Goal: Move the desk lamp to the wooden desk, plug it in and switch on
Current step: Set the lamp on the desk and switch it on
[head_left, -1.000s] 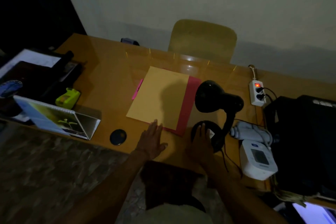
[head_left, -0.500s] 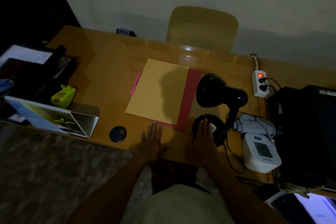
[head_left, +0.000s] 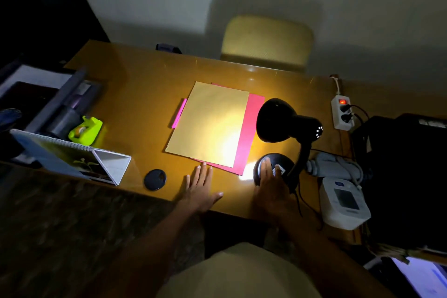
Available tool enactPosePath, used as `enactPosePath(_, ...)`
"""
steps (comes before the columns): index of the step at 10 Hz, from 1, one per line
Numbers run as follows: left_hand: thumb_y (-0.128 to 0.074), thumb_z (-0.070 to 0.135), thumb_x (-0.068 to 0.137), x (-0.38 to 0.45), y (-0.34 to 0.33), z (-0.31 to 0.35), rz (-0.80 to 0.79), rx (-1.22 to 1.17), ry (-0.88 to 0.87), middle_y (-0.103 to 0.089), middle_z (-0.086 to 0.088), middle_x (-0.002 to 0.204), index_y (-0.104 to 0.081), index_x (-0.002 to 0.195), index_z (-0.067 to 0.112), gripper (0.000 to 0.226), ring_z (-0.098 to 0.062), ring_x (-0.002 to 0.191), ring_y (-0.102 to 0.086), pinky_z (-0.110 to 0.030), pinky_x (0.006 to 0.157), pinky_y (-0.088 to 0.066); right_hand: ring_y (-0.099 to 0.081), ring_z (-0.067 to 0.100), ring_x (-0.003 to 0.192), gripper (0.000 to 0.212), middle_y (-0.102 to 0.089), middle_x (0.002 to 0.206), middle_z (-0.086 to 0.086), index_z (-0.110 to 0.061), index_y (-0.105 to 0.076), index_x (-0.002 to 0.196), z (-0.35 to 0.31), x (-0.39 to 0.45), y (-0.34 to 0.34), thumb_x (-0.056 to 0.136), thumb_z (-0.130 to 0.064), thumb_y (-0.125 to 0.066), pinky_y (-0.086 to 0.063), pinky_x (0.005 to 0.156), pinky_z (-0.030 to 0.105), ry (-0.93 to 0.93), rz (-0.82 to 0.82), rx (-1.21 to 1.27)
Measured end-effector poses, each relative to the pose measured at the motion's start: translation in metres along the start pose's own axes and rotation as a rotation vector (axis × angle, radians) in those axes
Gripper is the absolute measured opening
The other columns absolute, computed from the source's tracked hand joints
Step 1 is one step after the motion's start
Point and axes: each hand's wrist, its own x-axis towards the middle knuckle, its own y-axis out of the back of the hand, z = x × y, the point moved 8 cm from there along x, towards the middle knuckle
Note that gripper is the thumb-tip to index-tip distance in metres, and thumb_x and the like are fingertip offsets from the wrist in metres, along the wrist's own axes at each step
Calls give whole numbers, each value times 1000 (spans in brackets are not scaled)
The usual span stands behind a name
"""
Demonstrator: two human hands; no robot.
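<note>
Desk lamp (head_left: 280, 126) lit on the wooden desk (head_left: 135, 94), glow pooling over the yellow sheet (head_left: 208, 123) and pink folder (head_left: 251, 128). Right hand (head_left: 271, 191) rests on the lamp's round base; left hand (head_left: 200, 189) lies flat beside it. Power strip (head_left: 342, 113) shows a red light.

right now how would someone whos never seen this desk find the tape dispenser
Start at the wooden desk and go to its left side, beside the dark organiser tray. The tape dispenser sits just behind the standing spiral calendar. It is the only bright lime-green thing there.
</note>
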Motion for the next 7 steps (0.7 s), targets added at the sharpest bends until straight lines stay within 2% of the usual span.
enactPosePath(1, -35, 65, 90, 0, -2, -1, -7, -2, 4, 22, -12, 159, 14, 150, 14, 92, -30, 147, 18, -57, 117, 6, -68, 34, 117, 81, -69, 124, 26, 5, -74, 113, -1, -2, 1, 42, -33, -87, -57, 93, 49, 22, 31, 69)
enactPosePath(2, -34, 64, 90, -2, -5, 0, -2, -15, 2, 22, -12, 160, 14, 150, 15, 91, -30, 147, 18, -56, 117, 7, -58, 37, 130, 77, -57, 139, 28, 10, -62, 130, 2, -4, -3, 62, -24, -79, -48, 107, 51, 16, 27, 197)
enactPosePath(3, -34, 65, 90, -3, -6, -2, -7, -12, 1, 21, -11, 160, 13, 150, 16, 91, -30, 148, 18, -56, 117, 6, -41, 41, 135, 63, -56, 139, 32, 15, -57, 130, -1, -3, -6, 80, -16, -36, -21, 119, 52, 11, 24, 219)
enactPosePath(4, -35, 65, 90, -3, -4, -2, -15, -14, -4, 21, -11, 160, 13, 151, 17, 92, -30, 148, 17, -56, 117, 5, -36, 46, 136, 78, -53, 138, 37, 19, -56, 130, -2, 6, -24, 72, -19, -18, -7, 118, 52, 6, -39, 166)
enactPosePath(6, -36, 65, 89, -6, -2, 0, -26, -18, -5, 22, -11, 160, 13, 151, 17, 92, -29, 148, 18, -56, 117, 5, -53, 46, 131, 73, -58, 136, 32, 14, -60, 129, 0, 12, -41, 75, -19, -23, -24, 112, 53, -22, -54, 147)
enactPosePath(7, -35, 66, 89, -6, -4, -1, -32, -19, -8, 22, -10, 160, 13, 151, 17, 93, -29, 147, 19, -56, 117, 6, -52, 50, 132, 76, -52, 142, 32, 14, -55, 135, 1, 16, -50, 76, -19, -20, -22, 112, 52, -33, -18, 207)
